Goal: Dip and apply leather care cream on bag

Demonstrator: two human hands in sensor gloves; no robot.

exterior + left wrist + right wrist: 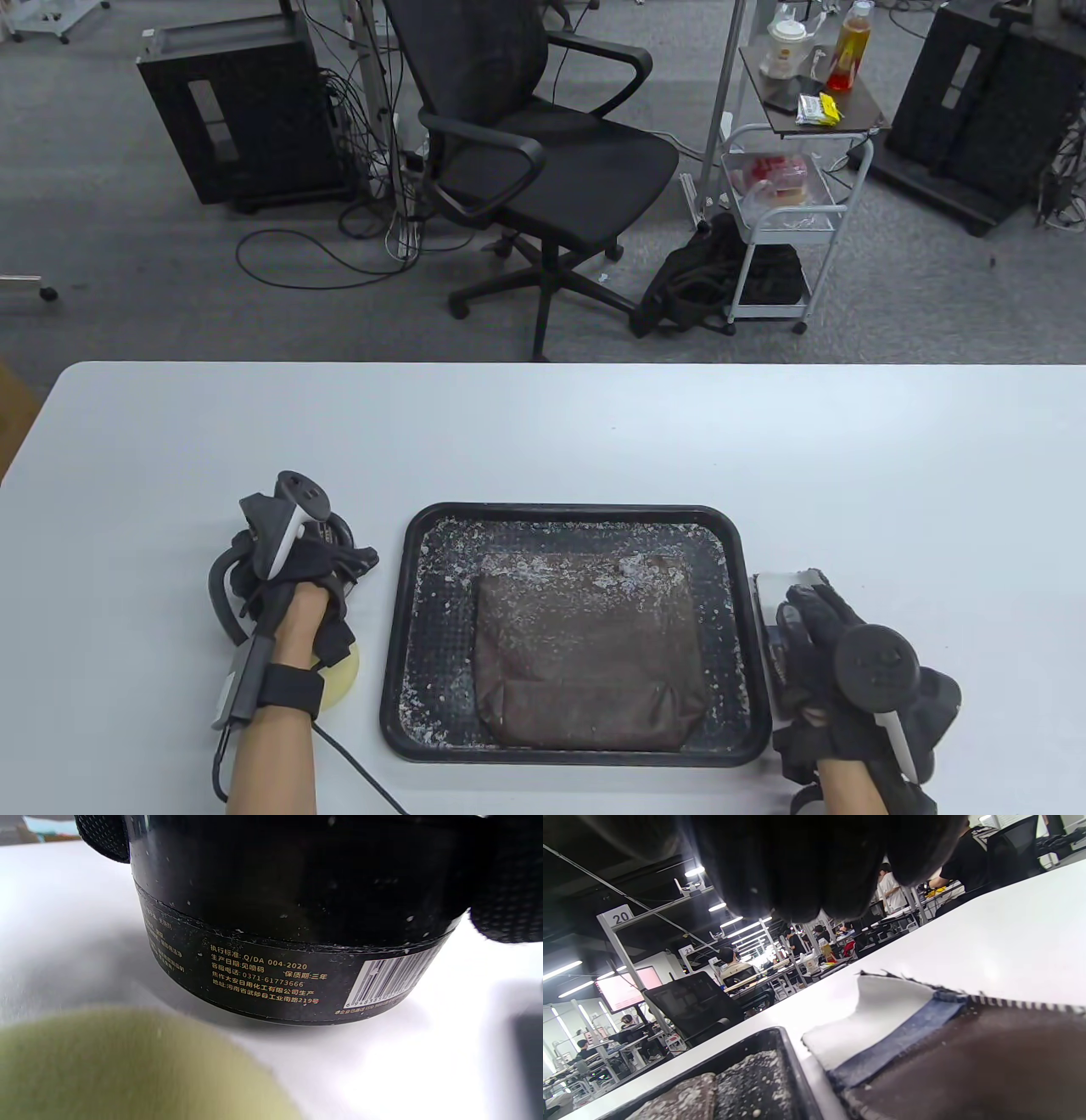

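White table (543, 433), office floor behind; contents listed near to far.

Item 1: left hand (293, 577), gloved, at the near left. It is wrapped over the top of a black jar (288, 925); in the left wrist view fingers (507, 899) are seen on both sides of the lid, so the hand is judged clamped on it. The jar stands on the table, lid on.

Item 2: pale yellow sponge (339, 675), lying flat on the table just beside the jar, partly under the left wrist.

Item 3: right hand (836, 641), gloved, laid palm-down on a folded cloth (882, 1018) of white and blue layers. Whether the cloth is pinched or only pressed cannot be told.

Item 4: black tray (407, 628), between the hands, speckled with white flakes.

Item 5: brown bag (585, 654), lying flat in the tray, also flaked with white.

Item 6: black chair (543, 161) and a small trolley (789, 221) beyond the far edge.

Risk noted: no cream is yet exposed. If the lid is twisted one-handed, the jar is likely to spin or skid. Loose flakes may be rubbed into the leather.
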